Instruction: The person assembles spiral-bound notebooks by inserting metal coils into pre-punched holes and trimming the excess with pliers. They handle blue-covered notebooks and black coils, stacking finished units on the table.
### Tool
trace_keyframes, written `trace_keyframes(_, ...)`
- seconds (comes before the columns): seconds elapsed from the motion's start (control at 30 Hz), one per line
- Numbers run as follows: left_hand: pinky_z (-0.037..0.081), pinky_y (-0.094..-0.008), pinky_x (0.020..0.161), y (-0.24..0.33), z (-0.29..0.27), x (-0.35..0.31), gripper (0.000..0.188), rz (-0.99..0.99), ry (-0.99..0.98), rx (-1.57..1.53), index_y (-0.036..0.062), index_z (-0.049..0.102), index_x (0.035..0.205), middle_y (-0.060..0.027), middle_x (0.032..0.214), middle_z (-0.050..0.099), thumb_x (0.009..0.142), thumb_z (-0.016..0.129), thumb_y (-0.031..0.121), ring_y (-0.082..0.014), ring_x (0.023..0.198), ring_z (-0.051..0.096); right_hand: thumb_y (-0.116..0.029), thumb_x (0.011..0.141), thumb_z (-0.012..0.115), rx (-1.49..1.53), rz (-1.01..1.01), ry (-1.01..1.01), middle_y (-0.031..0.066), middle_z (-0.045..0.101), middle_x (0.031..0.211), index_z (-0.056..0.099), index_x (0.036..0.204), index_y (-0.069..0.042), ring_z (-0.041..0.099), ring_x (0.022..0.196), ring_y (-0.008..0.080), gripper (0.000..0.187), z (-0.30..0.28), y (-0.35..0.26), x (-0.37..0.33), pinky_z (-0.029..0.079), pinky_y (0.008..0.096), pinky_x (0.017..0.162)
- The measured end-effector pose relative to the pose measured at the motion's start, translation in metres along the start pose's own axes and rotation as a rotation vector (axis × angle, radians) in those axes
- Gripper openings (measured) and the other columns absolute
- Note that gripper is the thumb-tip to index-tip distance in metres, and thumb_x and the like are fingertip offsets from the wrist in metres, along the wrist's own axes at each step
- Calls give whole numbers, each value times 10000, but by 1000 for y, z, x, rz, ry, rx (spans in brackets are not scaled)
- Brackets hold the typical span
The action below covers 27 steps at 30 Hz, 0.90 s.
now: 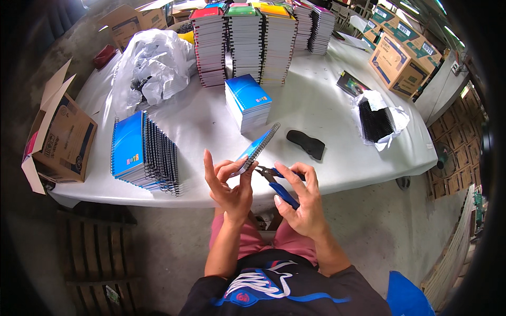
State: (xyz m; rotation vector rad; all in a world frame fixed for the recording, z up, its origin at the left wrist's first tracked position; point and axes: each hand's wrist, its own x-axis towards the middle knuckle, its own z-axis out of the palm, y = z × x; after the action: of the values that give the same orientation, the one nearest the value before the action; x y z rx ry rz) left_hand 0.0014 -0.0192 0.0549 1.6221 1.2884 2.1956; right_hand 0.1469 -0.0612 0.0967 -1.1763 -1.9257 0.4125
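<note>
My left hand (232, 195) pinches a blue-covered spiral notebook (255, 147) near its lower end, tilted above the table's front edge with its dark coil facing right. In my right hand (305, 205) is a pair of cutting pliers with blue handles (283, 194). Their handles are spread apart, and the jaws are close to the lower end of the coil; whether they touch it I cannot tell. Beyond the notebook stands a stack of blue-covered books (249, 105) with no coils visible. A pile of coil-bound blue notebooks (134, 147) lies to the left.
A black flat object (307, 144) lies right of the notebook. Black coils (375, 121) rest in white paper at the right. Tall notebook stacks (246, 47) stand at the back, beside a clear plastic bag (158, 63). Cardboard boxes (66, 137) flank the white-covered table (327, 113).
</note>
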Motion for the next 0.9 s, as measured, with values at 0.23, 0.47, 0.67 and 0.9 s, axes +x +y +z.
trace_keyframes(0.23, 476, -227, 681, -3, 0, -3, 833, 67, 4, 17, -50, 204, 1385, -66, 811, 646, 726, 713, -42, -141, 819, 540, -297, 798, 611, -18, 13, -48, 147, 456, 1063, 536, 1258, -133, 484, 966, 297, 494, 4, 3, 2, 404, 408, 852)
trace_keyframes(0.47, 482, -222, 670, -4, 3, 0, 816, 138, 8, 63, -43, 231, 1375, -69, 845, 652, 694, 675, -119, -144, 811, 543, -291, 818, 600, 81, 60, 18, 125, 475, 1039, 537, 1247, -115, 498, 972, 289, 469, 6, 1, -2, 410, 412, 851)
trace_keyframes(0.67, 491, -237, 650, -9, 3, -2, 793, 199, 9, 82, -35, 263, 1361, -77, 860, 655, 681, 650, -162, -151, 787, 560, -292, 832, 581, 13, -6, -33, 143, 509, 1016, 531, 1248, -109, 528, 938, 263, 456, 5, 2, 1, 429, 402, 823)
trace_keyframes(0.9, 481, -257, 628, -19, 0, -8, 738, 399, 28, 215, -32, 340, 1305, -93, 854, 643, 682, 728, -108, -170, 715, 586, -332, 934, 483, 1634, 643, -701, 105, 585, 980, 399, 1295, 23, 584, 869, 183, 513, -2, 28, -6, 468, 283, 764)
